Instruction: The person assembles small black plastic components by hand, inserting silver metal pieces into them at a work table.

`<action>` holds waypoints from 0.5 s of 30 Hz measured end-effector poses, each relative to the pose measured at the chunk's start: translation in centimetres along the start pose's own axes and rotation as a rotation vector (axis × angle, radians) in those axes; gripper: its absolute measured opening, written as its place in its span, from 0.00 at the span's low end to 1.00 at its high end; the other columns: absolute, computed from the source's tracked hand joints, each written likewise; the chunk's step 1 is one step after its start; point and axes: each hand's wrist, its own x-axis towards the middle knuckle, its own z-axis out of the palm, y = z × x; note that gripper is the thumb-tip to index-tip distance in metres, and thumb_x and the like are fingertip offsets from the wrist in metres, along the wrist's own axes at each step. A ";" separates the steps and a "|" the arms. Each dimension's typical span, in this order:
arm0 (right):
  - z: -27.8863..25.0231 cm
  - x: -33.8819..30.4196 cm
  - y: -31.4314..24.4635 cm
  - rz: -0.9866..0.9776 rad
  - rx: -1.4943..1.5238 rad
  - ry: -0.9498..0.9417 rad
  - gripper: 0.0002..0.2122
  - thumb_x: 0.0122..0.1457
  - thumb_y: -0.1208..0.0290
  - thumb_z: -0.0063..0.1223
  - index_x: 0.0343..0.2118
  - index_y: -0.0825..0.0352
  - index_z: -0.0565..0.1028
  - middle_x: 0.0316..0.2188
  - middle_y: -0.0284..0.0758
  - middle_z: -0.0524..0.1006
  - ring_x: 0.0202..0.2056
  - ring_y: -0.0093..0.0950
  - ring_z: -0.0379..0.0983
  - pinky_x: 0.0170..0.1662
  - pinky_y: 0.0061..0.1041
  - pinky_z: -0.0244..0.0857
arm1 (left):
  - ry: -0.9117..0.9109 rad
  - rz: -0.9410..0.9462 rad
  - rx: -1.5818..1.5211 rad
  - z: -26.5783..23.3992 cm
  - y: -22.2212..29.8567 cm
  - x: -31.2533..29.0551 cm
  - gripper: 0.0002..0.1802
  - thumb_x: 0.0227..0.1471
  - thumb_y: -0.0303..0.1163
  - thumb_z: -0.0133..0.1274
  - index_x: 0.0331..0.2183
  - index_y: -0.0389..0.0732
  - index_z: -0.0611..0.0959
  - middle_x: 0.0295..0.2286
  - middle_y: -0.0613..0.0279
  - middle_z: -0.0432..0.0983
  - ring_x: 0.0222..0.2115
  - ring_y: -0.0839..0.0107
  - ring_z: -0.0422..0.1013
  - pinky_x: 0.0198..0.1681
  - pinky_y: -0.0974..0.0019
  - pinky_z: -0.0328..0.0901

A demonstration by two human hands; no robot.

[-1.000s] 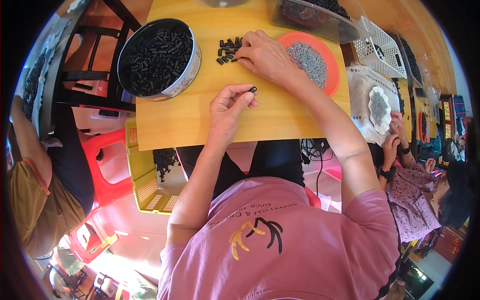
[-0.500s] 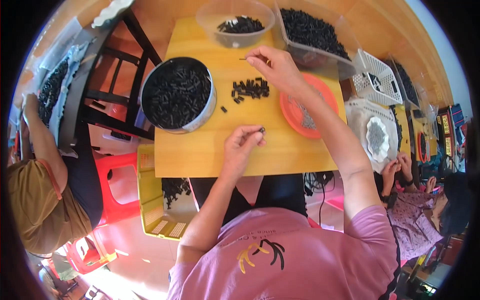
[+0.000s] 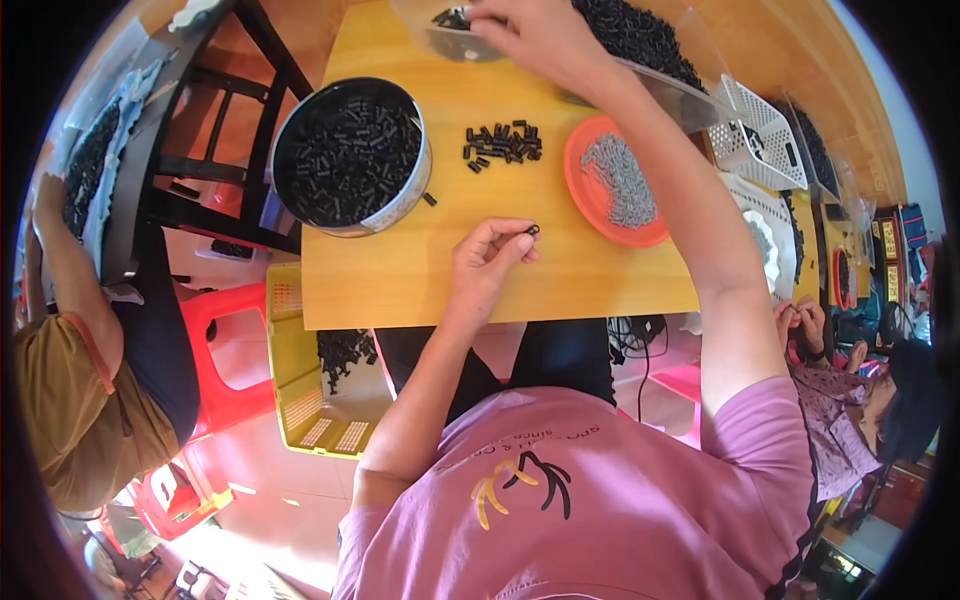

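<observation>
My left hand [image 3: 490,262] is above the near half of the table, thumb and fingers pinched on a small black tube [image 3: 533,230]. My right hand [image 3: 510,32] reaches to the far edge, over a clear plastic bowl [image 3: 465,44] with black pieces in it. Its fingers are bent together; whether a piece is between them cannot be made out. Between my hands lies a loose pile of short black tubes [image 3: 503,145]. Right of the pile, an orange-red plate [image 3: 652,234] holds many small grey metal pins [image 3: 622,180].
A large round tub [image 3: 425,165] full of black tubes stands left on the table [image 3: 400,295]. A clear bin [image 3: 690,112] of black pieces and a white basket [image 3: 765,160] are far right. A yellow crate [image 3: 287,400] stands below left. People work at both sides.
My right hand has moved farther away and left, over the clear bowl; the thin piece seen at its fingertips no longer shows. My left hand keeps its pinch. The view has shifted slightly.
</observation>
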 end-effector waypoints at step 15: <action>4.9 -13.4 -1.7 0.055 -0.100 -0.143 0.07 0.55 0.68 0.58 0.34 0.64 0.80 0.33 0.34 0.77 0.38 0.36 0.74 0.38 0.35 0.68 | -0.022 -0.001 0.008 0.2 0.2 -0.2 0.09 0.56 0.24 0.56 0.41 0.35 0.80 0.35 0.58 0.80 0.32 0.74 0.74 0.39 0.70 0.69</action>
